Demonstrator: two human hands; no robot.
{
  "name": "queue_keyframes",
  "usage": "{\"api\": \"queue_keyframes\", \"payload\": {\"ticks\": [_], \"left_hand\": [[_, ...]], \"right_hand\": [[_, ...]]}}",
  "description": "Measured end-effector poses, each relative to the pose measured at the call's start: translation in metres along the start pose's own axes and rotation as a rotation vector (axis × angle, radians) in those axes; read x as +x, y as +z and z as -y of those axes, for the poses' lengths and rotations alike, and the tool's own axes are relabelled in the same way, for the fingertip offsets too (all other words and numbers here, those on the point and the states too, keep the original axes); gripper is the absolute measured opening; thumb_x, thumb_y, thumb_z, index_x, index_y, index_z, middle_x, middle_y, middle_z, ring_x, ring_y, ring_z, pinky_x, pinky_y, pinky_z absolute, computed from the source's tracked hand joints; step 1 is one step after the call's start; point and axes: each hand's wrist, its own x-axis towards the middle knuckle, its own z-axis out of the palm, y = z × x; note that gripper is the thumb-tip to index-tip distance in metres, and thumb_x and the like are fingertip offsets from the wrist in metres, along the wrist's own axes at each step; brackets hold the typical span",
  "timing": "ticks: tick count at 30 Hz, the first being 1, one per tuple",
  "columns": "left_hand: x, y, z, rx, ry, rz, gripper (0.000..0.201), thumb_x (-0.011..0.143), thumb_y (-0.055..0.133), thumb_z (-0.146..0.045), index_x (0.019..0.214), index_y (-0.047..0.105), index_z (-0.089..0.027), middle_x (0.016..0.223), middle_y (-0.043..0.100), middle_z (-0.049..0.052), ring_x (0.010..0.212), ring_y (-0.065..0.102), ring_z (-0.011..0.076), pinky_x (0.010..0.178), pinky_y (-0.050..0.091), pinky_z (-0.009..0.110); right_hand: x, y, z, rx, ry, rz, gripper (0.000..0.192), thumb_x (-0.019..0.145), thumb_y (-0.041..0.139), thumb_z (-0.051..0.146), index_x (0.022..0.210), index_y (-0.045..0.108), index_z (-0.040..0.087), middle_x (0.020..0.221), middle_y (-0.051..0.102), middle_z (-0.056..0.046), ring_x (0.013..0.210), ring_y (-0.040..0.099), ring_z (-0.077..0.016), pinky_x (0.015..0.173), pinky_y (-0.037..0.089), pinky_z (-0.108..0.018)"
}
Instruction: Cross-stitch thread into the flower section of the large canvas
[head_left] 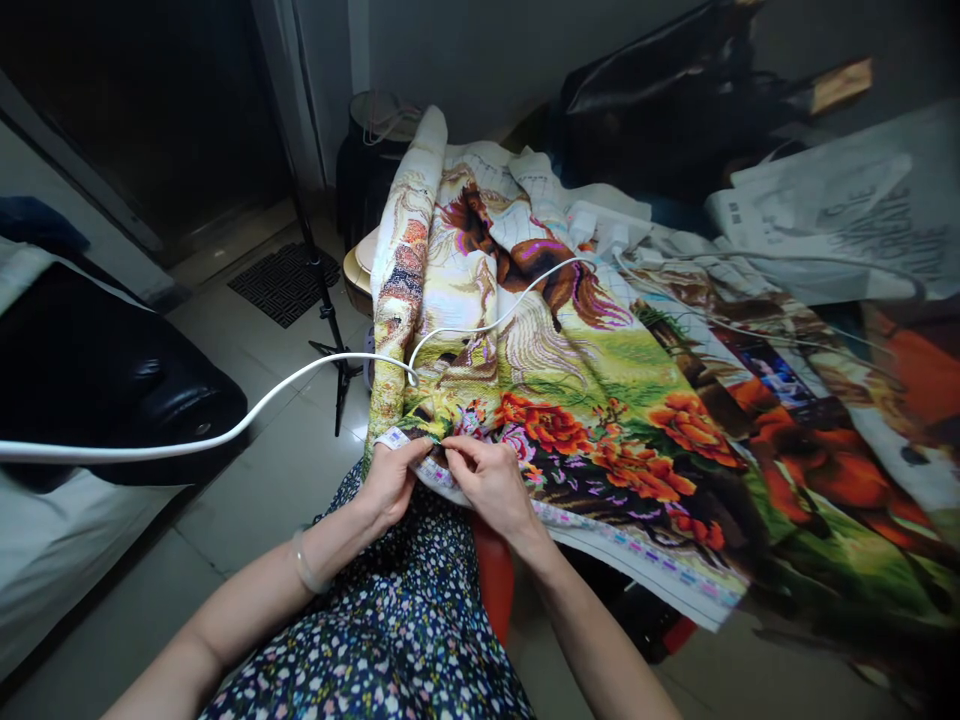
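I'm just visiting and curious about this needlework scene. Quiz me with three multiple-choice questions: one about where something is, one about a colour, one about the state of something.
1. Where do both hands meet on the embroidered cloth?
A. at its near lower edge
B. at its far top end
C. at the right-hand corner

2. What colour is the cable that runs across the cloth?
A. black
B. white
C. red

3. How does the far end of the cloth lie?
A. cut into strips
B. stretched flat in a frame
C. rolled up and draped

Answers:
1 A: the left hand and right hand pinch the edge above the lap.
2 B: it shows white against the floor and the stitched flowers.
3 C: a roll of cloth stands at the far left, the rest hanging in folds.
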Motion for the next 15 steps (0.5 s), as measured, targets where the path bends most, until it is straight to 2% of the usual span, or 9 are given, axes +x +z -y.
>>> {"api": "queue_keyframes", "payload": {"ticks": [6,11,13,15], "left_hand": [[-0.001,0.001,0.001,-0.009,0.008,-0.006,0.039,0.054,0.078,-0.013,0.092,0.069,-0.012,0.079,0.072,0.003,0.071,0.064,0.0161,0.072,0.049,0.029],[-0.001,0.000,0.004,-0.015,-0.011,-0.034,0.035,0.052,0.079,-0.012,0.086,0.070,-0.013,0.075,0.071,0.001,0.067,0.062,0.0135,0.069,0.048,0.026],[0.000,0.000,0.004,-0.016,-0.020,-0.044,0.030,0.052,0.080,-0.012,0.080,0.069,-0.012,0.073,0.070,0.001,0.065,0.061,0.0120,0.067,0.048,0.025],[0.001,-0.001,0.005,-0.014,-0.028,-0.048,0.027,0.052,0.081,-0.013,0.076,0.068,-0.012,0.072,0.069,0.001,0.065,0.060,0.0114,0.065,0.047,0.024]], "right_hand": [[0.001,0.001,0.003,-0.090,0.017,0.025,0.027,0.084,0.049,0.014,0.091,0.075,0.020,0.079,0.075,-0.004,0.064,0.069,-0.0169,0.063,0.046,-0.024],[0.000,0.010,0.008,-0.282,0.052,-0.002,0.024,0.083,0.049,0.015,0.084,0.072,0.017,0.070,0.073,-0.007,0.059,0.066,-0.0183,0.061,0.043,-0.025],[-0.002,0.016,0.009,-0.272,0.087,-0.050,0.022,0.083,0.048,0.016,0.083,0.070,0.016,0.062,0.069,-0.006,0.054,0.062,-0.0174,0.057,0.041,-0.026],[-0.005,0.022,0.008,-0.152,0.141,-0.096,0.020,0.084,0.047,0.019,0.081,0.067,0.015,0.056,0.064,-0.003,0.049,0.058,-0.0157,0.055,0.040,-0.026]]}}
